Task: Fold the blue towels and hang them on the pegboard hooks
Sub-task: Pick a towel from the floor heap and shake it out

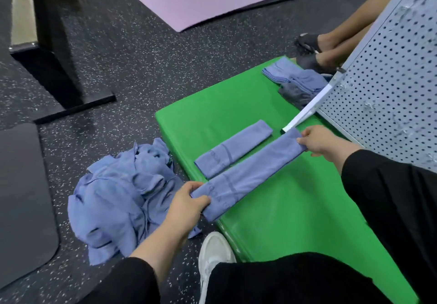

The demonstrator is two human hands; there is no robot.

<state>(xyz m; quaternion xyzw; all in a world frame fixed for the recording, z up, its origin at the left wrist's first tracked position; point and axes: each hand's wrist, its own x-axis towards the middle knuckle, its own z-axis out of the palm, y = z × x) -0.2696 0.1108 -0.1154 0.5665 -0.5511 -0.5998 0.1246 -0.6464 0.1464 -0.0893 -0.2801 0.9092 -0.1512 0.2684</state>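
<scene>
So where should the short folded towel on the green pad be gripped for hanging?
Probably pinch the short folded towel at one narrow end, coming from above. It lies flat on the green pad, a slim strip clear of the long towel both hands hold, so an end lifts without unfolding.

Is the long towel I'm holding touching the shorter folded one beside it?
Apart. The head view shows a green strip of mat between the long towel and the shorter folded towel.
</scene>
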